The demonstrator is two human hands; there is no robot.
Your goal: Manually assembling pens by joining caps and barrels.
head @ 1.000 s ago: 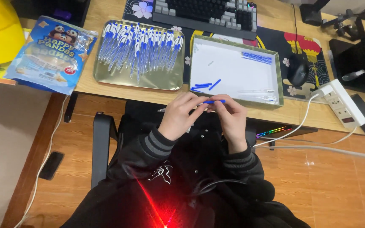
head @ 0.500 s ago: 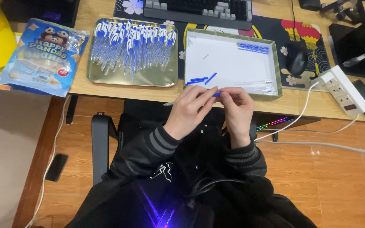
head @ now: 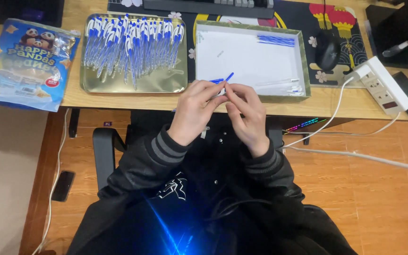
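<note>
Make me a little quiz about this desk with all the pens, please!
1. True or false: the metal tray on the desk is heaped with blue-and-white pens.
2. What are the two hands holding? A) a computer mouse B) a thin blue pen part C) a snack bag
3. Which lies further to the person's left: the snack bag or the power strip?

Key
1. True.
2. B: the left hand and right hand meet on a thin blue pen part in front of the white-lined box.
3. The snack bag.
</note>
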